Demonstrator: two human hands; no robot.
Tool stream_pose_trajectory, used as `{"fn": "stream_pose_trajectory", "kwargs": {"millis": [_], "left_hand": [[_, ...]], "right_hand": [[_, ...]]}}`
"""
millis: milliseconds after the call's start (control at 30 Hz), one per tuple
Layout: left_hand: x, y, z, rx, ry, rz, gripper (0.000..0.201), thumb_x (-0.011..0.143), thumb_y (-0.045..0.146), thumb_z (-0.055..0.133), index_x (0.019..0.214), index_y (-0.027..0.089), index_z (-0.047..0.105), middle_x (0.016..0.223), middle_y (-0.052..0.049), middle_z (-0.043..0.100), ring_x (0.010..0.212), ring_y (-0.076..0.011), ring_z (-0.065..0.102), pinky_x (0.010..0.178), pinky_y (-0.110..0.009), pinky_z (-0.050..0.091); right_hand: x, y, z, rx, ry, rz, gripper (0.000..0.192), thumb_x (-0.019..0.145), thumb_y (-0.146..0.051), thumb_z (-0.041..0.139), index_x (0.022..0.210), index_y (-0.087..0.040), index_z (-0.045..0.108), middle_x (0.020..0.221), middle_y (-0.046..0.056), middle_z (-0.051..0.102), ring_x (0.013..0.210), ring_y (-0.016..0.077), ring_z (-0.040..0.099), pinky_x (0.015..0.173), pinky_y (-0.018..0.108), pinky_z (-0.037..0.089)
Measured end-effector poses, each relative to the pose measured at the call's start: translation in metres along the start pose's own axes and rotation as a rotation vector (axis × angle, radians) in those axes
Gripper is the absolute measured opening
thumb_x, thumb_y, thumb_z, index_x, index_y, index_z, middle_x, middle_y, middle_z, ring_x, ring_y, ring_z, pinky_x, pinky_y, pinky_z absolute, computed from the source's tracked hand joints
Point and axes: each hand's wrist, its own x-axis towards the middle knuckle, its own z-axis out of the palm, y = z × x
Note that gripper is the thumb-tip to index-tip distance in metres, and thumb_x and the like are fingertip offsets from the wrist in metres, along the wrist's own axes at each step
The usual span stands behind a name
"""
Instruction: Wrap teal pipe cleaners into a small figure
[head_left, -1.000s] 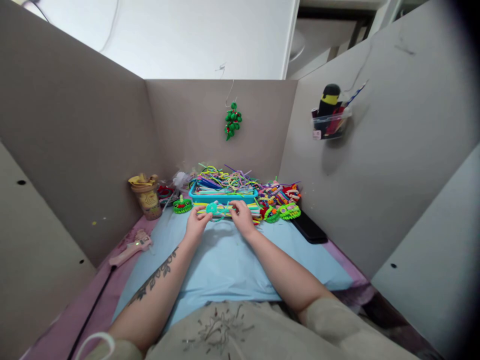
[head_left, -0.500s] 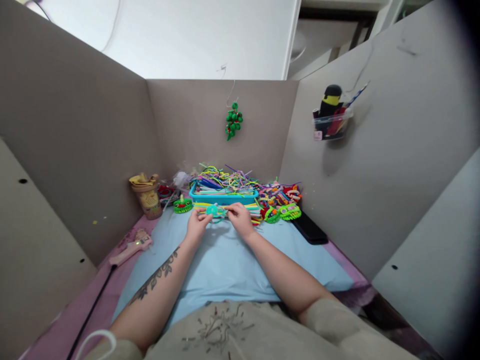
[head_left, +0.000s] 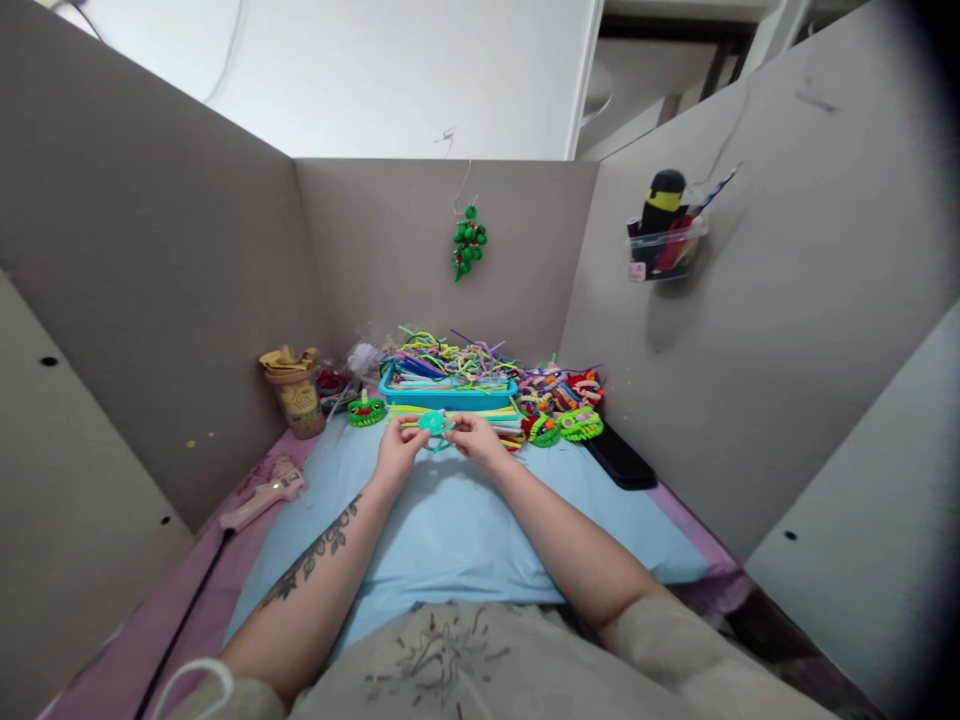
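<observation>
Between my two hands is a small turquoise piece of bent pipe cleaner [head_left: 433,423], raised above the light blue cloth [head_left: 465,530]. My left hand [head_left: 400,445] pinches its left side between thumb and fingers. On the other side, my right hand [head_left: 477,440] is closed with the fingertips on a thin turquoise strand at the piece's right edge. Just behind the hands lie bundled straight pipe cleaners [head_left: 491,421] in several colours, partly covered by my fingers.
A blue tray [head_left: 450,399] heaped with pipe cleaners stands behind. Green pipe-cleaner figures [head_left: 366,411] lie either side. At left are a pink glue gun [head_left: 262,503] and a brown cup [head_left: 294,400]; at right, a black phone-like slab [head_left: 619,462]. A clear bin [head_left: 664,252] hangs on the right panel.
The turquoise piece has turned slightly and shifted a little to the right. My right hand has come slightly lower and nearer to it; my left hand keeps its pinch.
</observation>
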Motion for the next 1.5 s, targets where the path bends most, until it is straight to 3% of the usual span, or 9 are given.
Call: {"fn": "stream_pose_trajectory", "kwargs": {"millis": [233,367,600,767,867,1000,1133,1200,1500], "left_hand": [[0.001,0.002,0.000,-0.010,0.043,0.001,0.046,0.055,0.031,0.075,0.089,0.017,0.048,0.059,0.003,0.062,0.054,-0.0122,0.059,0.056,-0.024,0.043],[0.001,0.001,0.000,-0.030,0.041,-0.003,0.046,0.054,0.032,0.076,0.088,0.017,0.047,0.058,0.004,0.061,0.054,-0.0117,0.058,0.056,-0.023,0.042],[0.000,-0.003,0.002,-0.008,0.029,0.021,0.045,0.055,0.030,0.075,0.088,0.017,0.047,0.060,0.002,0.062,0.057,-0.0129,0.060,0.058,-0.023,0.044],[-0.001,0.003,0.002,0.005,0.115,0.048,0.043,0.057,0.031,0.074,0.087,0.018,0.046,0.059,0.003,0.061,0.055,-0.0119,0.059,0.054,-0.021,0.042],[-0.002,0.007,0.002,-0.011,0.167,0.057,0.042,0.058,0.030,0.073,0.087,0.019,0.045,0.061,0.003,0.061,0.056,-0.0116,0.059,0.055,-0.021,0.043],[-0.001,0.008,-0.001,-0.025,0.198,0.082,0.041,0.060,0.029,0.071,0.088,0.020,0.044,0.064,0.003,0.060,0.060,-0.0121,0.060,0.059,-0.022,0.043],[0.001,0.004,-0.003,-0.044,0.204,0.097,0.041,0.059,0.028,0.072,0.087,0.020,0.043,0.063,0.004,0.058,0.062,-0.0116,0.060,0.063,-0.023,0.044],[0.002,0.003,-0.003,-0.054,0.201,0.083,0.041,0.059,0.028,0.072,0.088,0.020,0.043,0.063,0.004,0.058,0.061,-0.0115,0.060,0.063,-0.023,0.044],[-0.001,0.001,0.002,-0.086,0.115,0.077,0.042,0.059,0.026,0.073,0.087,0.019,0.043,0.062,0.004,0.061,0.060,-0.0116,0.061,0.064,-0.023,0.045]], "right_hand": [[-0.011,-0.005,0.010,0.007,-0.101,-0.004,0.044,0.057,-0.021,0.066,0.096,-0.022,0.047,0.077,-0.005,0.058,0.043,0.0079,0.055,0.036,0.017,0.034],[-0.013,-0.005,0.017,-0.010,-0.092,-0.015,0.046,0.060,-0.027,0.067,0.097,-0.023,0.041,0.075,-0.005,0.057,0.044,0.0088,0.055,0.037,0.018,0.036],[-0.011,-0.001,0.024,0.000,0.066,-0.008,0.037,0.059,-0.026,0.065,0.089,-0.022,0.043,0.074,-0.005,0.055,0.054,0.0123,0.060,0.044,0.020,0.042],[-0.011,-0.001,0.027,-0.009,0.273,-0.093,0.043,0.058,-0.022,0.064,0.095,-0.023,0.044,0.091,0.000,0.057,0.053,0.0104,0.059,0.046,0.022,0.043],[-0.010,0.001,0.027,0.007,0.352,-0.095,0.039,0.056,-0.021,0.066,0.090,-0.022,0.046,0.084,0.000,0.059,0.055,0.0120,0.060,0.048,0.023,0.044],[-0.011,0.007,0.030,0.054,0.116,0.060,0.028,0.054,-0.023,0.069,0.077,-0.019,0.053,0.058,-0.003,0.057,0.054,0.0156,0.060,0.050,0.025,0.044],[-0.018,0.005,0.037,0.045,-0.170,0.086,0.028,0.054,-0.026,0.071,0.077,-0.016,0.059,0.058,-0.002,0.060,0.053,0.0134,0.059,0.053,0.025,0.043],[-0.020,0.002,0.038,0.021,-0.204,0.067,0.025,0.056,-0.028,0.071,0.075,-0.016,0.060,0.059,-0.002,0.060,0.052,0.0125,0.058,0.053,0.024,0.043],[-0.011,0.000,0.020,-0.385,0.287,-0.305,0.014,0.070,-0.033,0.060,0.073,-0.020,0.057,0.067,0.000,0.055,0.061,0.0136,0.049,0.057,0.025,0.038]]}}
